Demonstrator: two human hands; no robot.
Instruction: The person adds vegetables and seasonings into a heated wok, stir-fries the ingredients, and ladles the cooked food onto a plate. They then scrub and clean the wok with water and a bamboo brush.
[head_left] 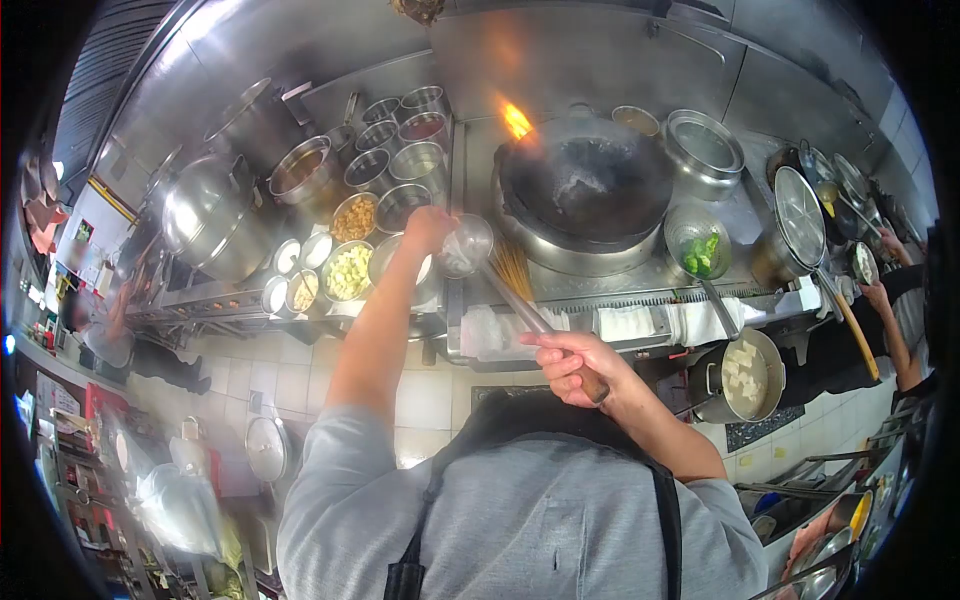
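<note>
My right hand (580, 368) is wrapped round the wooden grip of a long-handled metal ladle (515, 303), in front of the stove. The ladle's bowl is raised to the left of the wok (585, 190), with something whitish inside. My left hand (430, 232) is at the left rim of that bowl, above the seasoning pots. Its fingers look drawn together; what they hold, if anything, is hidden. The dark wok sits on its burner ring, and an orange flame (515, 120) rises at its back left. A bamboo brush (512, 268) lies between ladle and wok.
Left of the stove stand several metal pots, with chopped pale-green vegetable (348, 272) and brown pieces (354, 217). To the right are a strainer with broccoli (700, 254), a lidded pot (703, 145) and a pot of white cubes (744, 375). Other people stand at both sides.
</note>
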